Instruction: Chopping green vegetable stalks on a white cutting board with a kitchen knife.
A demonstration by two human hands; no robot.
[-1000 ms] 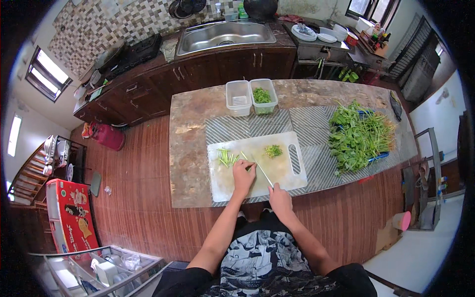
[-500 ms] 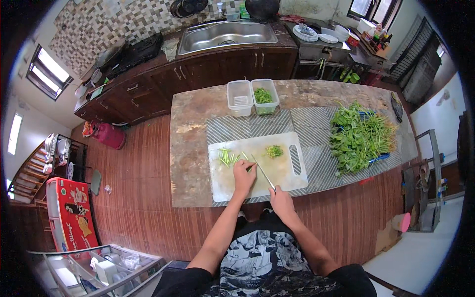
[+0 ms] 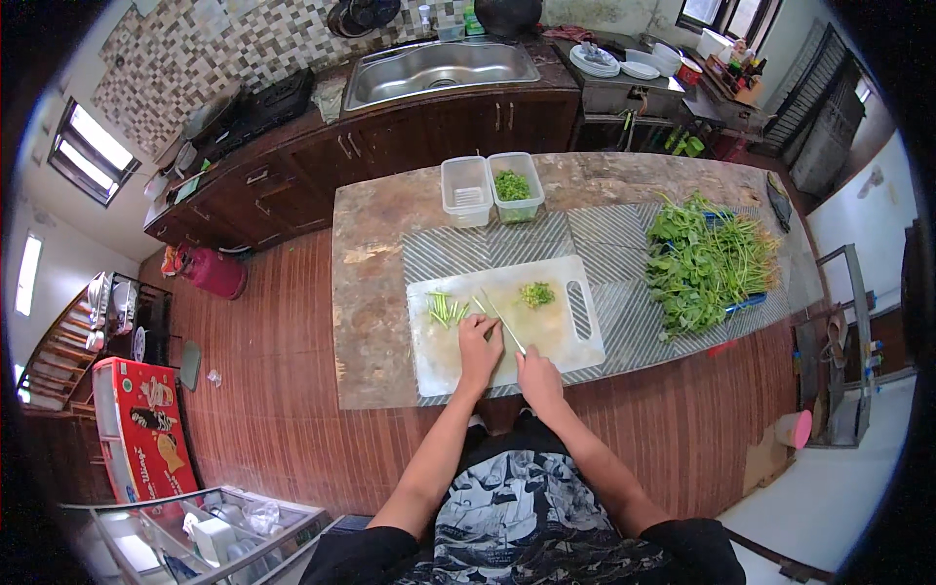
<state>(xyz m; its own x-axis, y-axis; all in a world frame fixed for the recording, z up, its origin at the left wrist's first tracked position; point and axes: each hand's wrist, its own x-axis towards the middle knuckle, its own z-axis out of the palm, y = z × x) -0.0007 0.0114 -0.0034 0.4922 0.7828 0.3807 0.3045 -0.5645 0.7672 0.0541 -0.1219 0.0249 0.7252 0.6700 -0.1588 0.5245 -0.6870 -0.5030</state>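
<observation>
The head view looks straight down on a stone-topped table (image 3: pixel 370 292) where a white cutting board (image 3: pixel 546 341) lies on a striped grey mat (image 3: pixel 604 234). The person's left hand (image 3: pixel 479 343) rests flat on the board, fingers (image 3: pixel 471 324) close together and bent down onto the board just right of a small bunch of green stems (image 3: pixel 447 309); whether they pinch a stem cannot be told. The right hand (image 3: pixel 537 373) sits at the board's near edge, its fingers closed around the handle of a knife (image 3: pixel 504 323), whose thin blade runs up and to the left across the board, beside the left hand. A small heap of chopped greens (image 3: pixel 535 293) lies further up the board, apart from the blade. Beyond the board stand two clear plastic tubs side by side: the empty tub (image 3: pixel 466 191) on the left, the tub of chopped greens (image 3: pixel 514 187) on the right. At the right end of the table a big pile of leafy greens (image 3: pixel 707 261) lies well apart from the board. A steel sink (image 3: pixel 439 68) is set in the far counter.
</observation>
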